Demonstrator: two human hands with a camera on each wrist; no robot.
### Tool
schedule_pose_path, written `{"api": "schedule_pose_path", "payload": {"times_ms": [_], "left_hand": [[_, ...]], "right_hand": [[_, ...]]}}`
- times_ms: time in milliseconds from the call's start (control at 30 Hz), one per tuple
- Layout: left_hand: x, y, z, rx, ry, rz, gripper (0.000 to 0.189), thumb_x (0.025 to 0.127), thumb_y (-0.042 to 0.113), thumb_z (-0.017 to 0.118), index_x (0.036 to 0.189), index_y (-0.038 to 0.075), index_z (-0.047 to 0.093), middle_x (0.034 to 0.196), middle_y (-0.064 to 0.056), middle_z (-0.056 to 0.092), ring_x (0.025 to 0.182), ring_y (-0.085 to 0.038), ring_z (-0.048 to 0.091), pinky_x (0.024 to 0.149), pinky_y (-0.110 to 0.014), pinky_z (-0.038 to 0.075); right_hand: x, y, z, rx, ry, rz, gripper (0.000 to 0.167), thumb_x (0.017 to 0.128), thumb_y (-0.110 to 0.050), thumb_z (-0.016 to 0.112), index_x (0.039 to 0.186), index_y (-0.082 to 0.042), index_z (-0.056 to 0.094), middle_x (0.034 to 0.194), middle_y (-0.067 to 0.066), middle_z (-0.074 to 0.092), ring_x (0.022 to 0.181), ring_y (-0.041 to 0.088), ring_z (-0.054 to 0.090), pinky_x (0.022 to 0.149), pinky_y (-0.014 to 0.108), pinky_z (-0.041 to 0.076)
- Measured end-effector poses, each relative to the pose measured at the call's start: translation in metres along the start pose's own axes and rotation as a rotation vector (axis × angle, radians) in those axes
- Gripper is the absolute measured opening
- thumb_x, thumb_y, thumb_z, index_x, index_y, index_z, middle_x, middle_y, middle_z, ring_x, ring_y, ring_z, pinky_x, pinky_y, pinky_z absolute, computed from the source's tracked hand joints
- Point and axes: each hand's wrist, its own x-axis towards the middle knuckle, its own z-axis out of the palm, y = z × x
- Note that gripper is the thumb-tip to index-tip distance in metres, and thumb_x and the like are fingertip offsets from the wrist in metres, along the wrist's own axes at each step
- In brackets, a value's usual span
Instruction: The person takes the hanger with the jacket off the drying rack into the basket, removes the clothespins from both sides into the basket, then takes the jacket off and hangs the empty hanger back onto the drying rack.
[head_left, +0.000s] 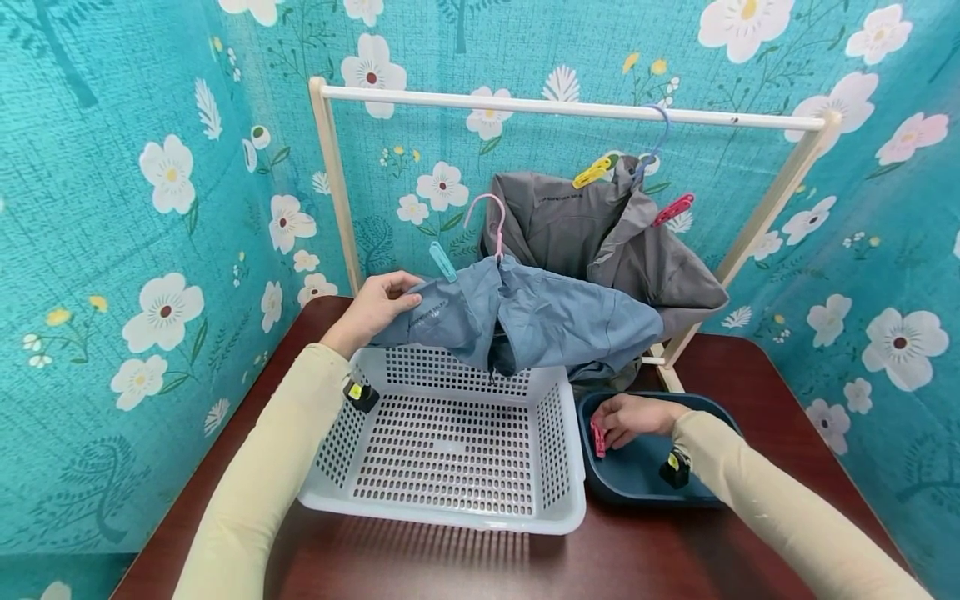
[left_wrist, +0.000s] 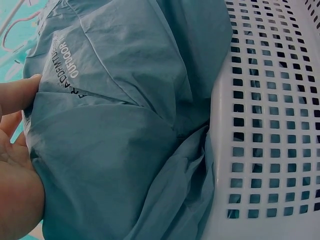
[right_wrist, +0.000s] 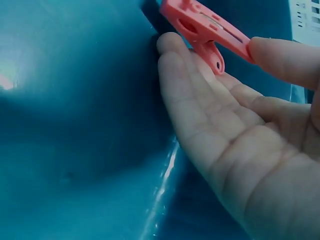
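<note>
In the head view, the left hand (head_left: 377, 310) pinches the shoulder edge of a blue-gray hooded jacket (head_left: 581, 321) between thumb and curled fingers. The jacket is on a pink hanger (head_left: 500, 221) above the back of a white perforated basket (head_left: 450, 518), a teal clothespin (head_left: 443, 262) at the pinched shoulder. The right hand (head_left: 636, 417) is inside a dark blue basin (head_left: 637, 471) to the basket's right, its fingers bent around a pink clothespin (head_left: 597, 438). Behind, a gray jacket (head_left: 551, 225) hangs from a rack (head_left: 480, 101).

In the left wrist view, the thumb and a fingertip meet the fabric's edge beside printed lettering; the other fingers are partly hidden.

In the right wrist view, the thumb presses one arm of the pink clothespin, fingers set together against the other arm, a narrow gap between.
</note>
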Motion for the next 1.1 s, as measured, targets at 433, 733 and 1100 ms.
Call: {"api": "schedule_pose_path", "payload": {"times_ms": [433,733,1100], "left_hand": [[-0.015,0.026,0.004,0.027,-0.017,0.011,0.026,0.095,0.005,0.056,0.119,-0.004,0.061,0.107,-0.016,0.062,0.094,-0.018,0.057,0.083,-0.034,0.044],[-0.014,0.027,0.003,0.017,-0.019,0.01,0.025,0.095,0.005,0.056,0.119,-0.003,0.061,0.109,-0.019,0.061,0.094,-0.02,0.056,0.083,-0.035,0.044],[-0.014,0.029,0.007,0.012,-0.008,0.019,0.024,0.095,0.004,0.057,0.117,-0.003,0.062,0.106,-0.017,0.062,0.088,-0.016,0.058,0.078,-0.032,0.045]], "right_hand": [[0.006,0.003,0.006,-0.093,0.067,0.044,0.022,0.09,-0.003,0.05,0.108,0.008,0.056,0.09,0.013,0.063,0.084,0.026,0.064,0.077,0.042,0.052],[0.004,0.003,0.006,-0.13,0.09,0.036,0.019,0.092,-0.004,0.051,0.105,0.008,0.058,0.089,0.012,0.063,0.083,0.025,0.063,0.076,0.04,0.052],[-0.009,-0.001,0.001,-0.155,0.075,0.003,0.027,0.094,-0.007,0.052,0.112,0.012,0.056,0.101,0.016,0.062,0.091,0.029,0.064,0.08,0.042,0.051]]}}
